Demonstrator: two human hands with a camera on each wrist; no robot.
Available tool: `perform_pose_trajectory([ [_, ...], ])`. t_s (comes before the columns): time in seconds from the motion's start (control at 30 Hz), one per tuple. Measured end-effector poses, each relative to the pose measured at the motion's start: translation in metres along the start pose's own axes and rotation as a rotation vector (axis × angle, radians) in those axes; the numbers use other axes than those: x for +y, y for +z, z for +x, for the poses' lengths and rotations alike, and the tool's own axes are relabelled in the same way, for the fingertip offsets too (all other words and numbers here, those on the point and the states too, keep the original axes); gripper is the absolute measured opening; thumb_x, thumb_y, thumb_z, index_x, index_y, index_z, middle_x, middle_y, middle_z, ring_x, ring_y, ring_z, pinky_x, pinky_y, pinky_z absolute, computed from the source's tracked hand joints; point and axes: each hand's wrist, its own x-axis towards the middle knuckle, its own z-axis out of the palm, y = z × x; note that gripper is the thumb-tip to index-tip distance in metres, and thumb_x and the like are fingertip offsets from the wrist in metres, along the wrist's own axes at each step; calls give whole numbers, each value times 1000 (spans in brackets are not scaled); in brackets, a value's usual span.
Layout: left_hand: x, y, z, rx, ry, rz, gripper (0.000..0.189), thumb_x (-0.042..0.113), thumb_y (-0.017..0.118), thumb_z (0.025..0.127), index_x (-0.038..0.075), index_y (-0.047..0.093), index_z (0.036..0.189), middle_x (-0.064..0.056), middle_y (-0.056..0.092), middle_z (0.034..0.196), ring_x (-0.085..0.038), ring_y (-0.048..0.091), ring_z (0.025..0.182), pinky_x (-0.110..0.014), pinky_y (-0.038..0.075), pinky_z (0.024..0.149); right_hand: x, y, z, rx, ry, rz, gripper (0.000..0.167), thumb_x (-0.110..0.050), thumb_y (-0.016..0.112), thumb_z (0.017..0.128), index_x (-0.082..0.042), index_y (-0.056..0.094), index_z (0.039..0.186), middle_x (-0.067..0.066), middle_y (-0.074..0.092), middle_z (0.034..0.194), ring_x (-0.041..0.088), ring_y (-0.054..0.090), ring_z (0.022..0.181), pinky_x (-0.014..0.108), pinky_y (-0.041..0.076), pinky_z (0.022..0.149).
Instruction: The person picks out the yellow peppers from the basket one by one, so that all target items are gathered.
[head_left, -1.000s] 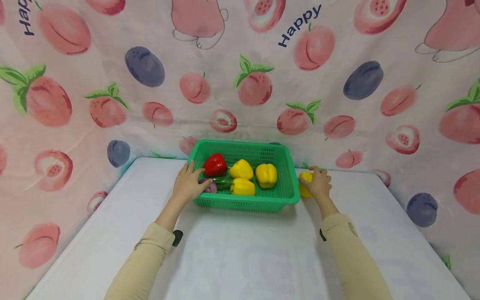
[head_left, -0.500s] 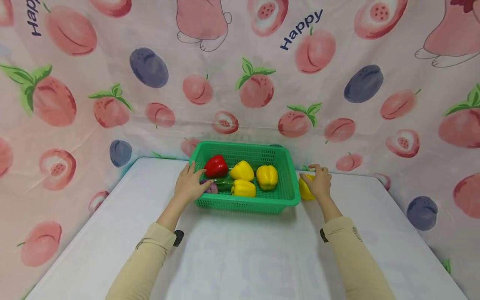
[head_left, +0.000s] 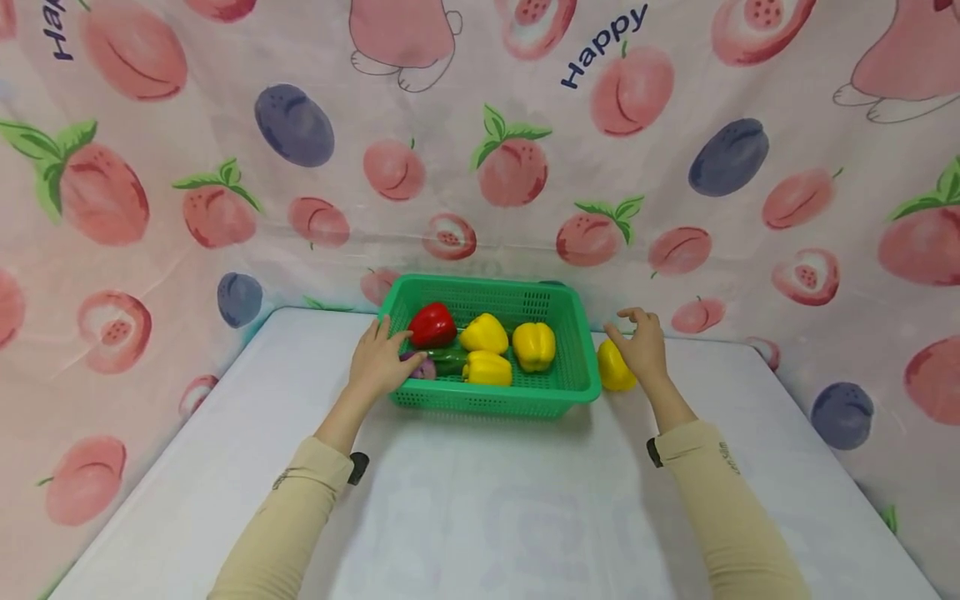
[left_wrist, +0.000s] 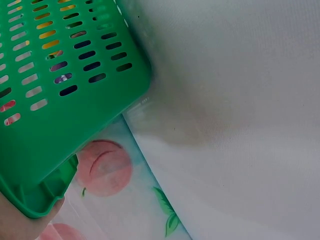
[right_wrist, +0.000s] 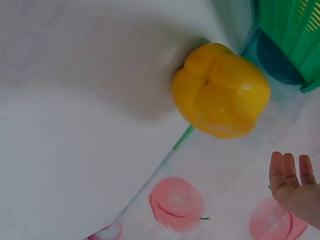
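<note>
Right hand (head_left: 642, 343) holds nothing, thumb and fingers parted, gap probably sized for the yellow pepper (head_left: 615, 367) below: near tabletop's (head_left: 510, 508) back edge, just outside green basket's (head_left: 495, 393) right wall. Left hand (head_left: 375, 363) rests on basket's left rim, likely bracing it; can't tell if gripping.

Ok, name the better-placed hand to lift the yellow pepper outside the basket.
Right, most likely: the right hand, holding nothing, is beside the yellow pepper, while the left hand is at the opposite end of the green basket.
</note>
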Motion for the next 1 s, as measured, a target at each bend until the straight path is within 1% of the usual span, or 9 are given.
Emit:
perform_pose_trajectory([
  [0.13,0,-1,1,11,1,-3,61,48,50,92,6,48,137,-27,18,153,-44,12,143,-54,15,117,-10,-2,3,12,-23,24,40,-21,58,93,5,51,122,31,45,121,43,48,101,53,44,92],
  [0.37,1,-1,-2,10,11,7,61,47,50,92,5,48,137,-28,18,153,-46,12,142,-53,15,117,-24,3,-1,9,-60,49,38,-17,59,92,6,52,122,30,47,117,40,48,96,49,45,86],
  [0.47,1,-2,-3,9,10,3,61,47,50,93,5,47,137,-28,18,153,-45,12,143,-53,15,117,-30,6,-3,4,-71,58,37,-16,59,92,5,53,122,29,48,117,40,49,97,49,45,87],
  [0.67,0,0,-3,11,0,-2,61,47,50,92,6,46,138,-28,18,153,-44,12,143,-53,15,117,-46,11,-11,-31,-110,84,36,-14,60,92,7,53,119,30,48,117,41,48,105,51,44,93],
  [0.77,0,1,-3,9,1,4,62,46,51,92,6,46,138,-28,19,153,-45,13,143,-53,16,117,-52,13,-14,-47,-127,82,37,-15,61,92,8,53,120,29,49,116,42,48,105,51,44,94],
  [0.9,-1,0,-3,17,5,2,61,45,52,91,6,46,138,-28,20,153,-45,13,142,-54,17,117,-59,18,-17,-69,-173,92,37,-15,61,91,7,54,119,30,52,115,43,51,104,51,46,92],
  [1.0,-1,-1,-3,24,9,1,61,45,53,91,6,47,137,-29,20,152,-45,14,142,-54,18,116,-65,21,-19,-102,-204,96,35,-17,62,91,5,55,118,28,54,113,41,52,102,50,47,91],
])
